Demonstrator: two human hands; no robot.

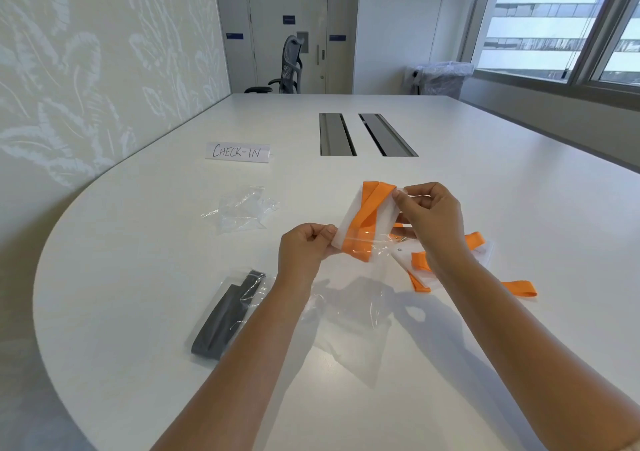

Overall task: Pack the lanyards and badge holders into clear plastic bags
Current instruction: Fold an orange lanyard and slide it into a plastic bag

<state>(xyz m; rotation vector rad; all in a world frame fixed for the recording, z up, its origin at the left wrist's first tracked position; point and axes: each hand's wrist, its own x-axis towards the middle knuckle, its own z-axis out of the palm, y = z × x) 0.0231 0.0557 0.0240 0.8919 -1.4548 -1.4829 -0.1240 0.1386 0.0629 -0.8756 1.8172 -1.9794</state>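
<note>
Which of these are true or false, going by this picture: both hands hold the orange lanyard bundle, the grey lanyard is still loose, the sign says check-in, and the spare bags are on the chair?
1. Both the left hand and right hand hold the orange lanyard bundle. True.
2. The grey lanyard lies loose, unbagged. False: it sits inside a clear bag on the table.
3. The sign reads CHECK-IN. True.
4. The spare bags lie on the chair. False: they lie on the table, near the sign.
</note>
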